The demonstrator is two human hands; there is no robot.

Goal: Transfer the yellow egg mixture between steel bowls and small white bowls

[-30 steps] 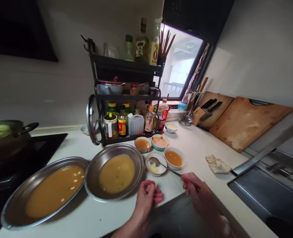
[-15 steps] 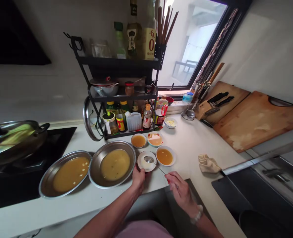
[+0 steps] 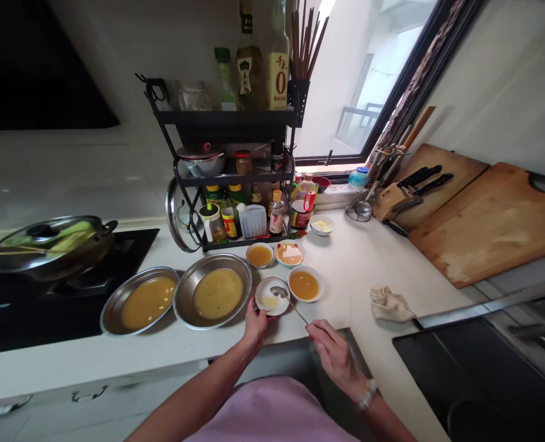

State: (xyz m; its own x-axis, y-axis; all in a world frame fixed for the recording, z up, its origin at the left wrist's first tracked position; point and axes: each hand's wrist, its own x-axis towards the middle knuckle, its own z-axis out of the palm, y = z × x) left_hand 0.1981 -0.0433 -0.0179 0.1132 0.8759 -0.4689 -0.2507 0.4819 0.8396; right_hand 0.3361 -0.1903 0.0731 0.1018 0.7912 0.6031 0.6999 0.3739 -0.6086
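My left hand (image 3: pixel 256 325) grips the near left rim of a small white bowl (image 3: pixel 262 293), which is tilted slightly and holds a little pale liquid. In my right hand (image 3: pixel 332 353) is the handle of a metal spoon (image 3: pixel 279 292); its bowl end rests inside the white bowl. Just right of it stands a white bowl of orange-brown liquid (image 3: pixel 305 286). Behind are another bowl of brown liquid (image 3: pixel 260 255) and a bowl with reddish bits at its rim (image 3: pixel 289 253). To the left, a steel basin (image 3: pixel 184 294) contains yellowish liquid.
A second steel basin (image 3: pixel 112 307) with brownish liquid sits near the stove, where a lidded wok (image 3: pixel 69 245) stands. At the back is a black rack (image 3: pixel 235 180) of bottles. Cutting boards (image 3: pixel 488 227), a knife block (image 3: pixel 387 201), a cloth (image 3: pixel 389 304) and the sink (image 3: pixel 484 362) are rightward.
The spoon's bowl end has shifted slightly within the white bowl. My view has moved a little, showing more of the wok and the drawers below. Both hands keep their holds.
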